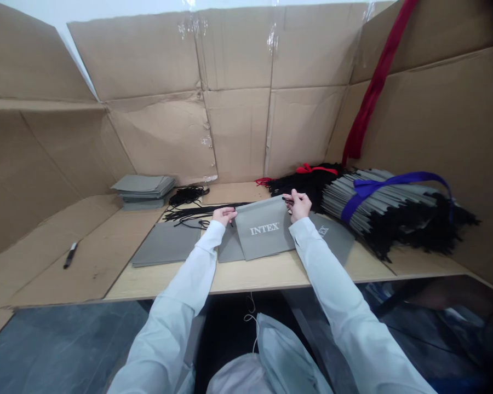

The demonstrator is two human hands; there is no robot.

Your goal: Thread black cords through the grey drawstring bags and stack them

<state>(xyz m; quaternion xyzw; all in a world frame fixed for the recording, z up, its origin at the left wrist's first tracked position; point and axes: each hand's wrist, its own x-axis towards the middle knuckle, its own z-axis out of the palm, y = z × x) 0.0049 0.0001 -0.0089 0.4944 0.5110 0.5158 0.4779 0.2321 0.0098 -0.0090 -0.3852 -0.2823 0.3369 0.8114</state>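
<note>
A grey pouch printed INTEX point(265, 231) hangs tilted between my two hands, its lower edge near the table. My left hand point(224, 215) pinches its upper left corner, where a bit of black cord shows. At the upper right corner my right hand point(298, 206) is closed on the pouch, black cord between the fingertips. Behind it lie another grey pouch point(229, 244) to the left and a printed one point(339, 236) to the right. Black cords point(189, 212) stretch over the table just left of my left hand, beside a flat stack of grey pouches point(164, 243).
A taller grey stack point(143, 191) and a coil of black cord point(189, 194) sit at the back left. At right lies a large pouch bundle tied with blue ribbon point(355, 200). A marker point(70, 255) rests on cardboard. Cardboard walls point(238, 131) enclose the table; a red strap point(376, 87) hangs right.
</note>
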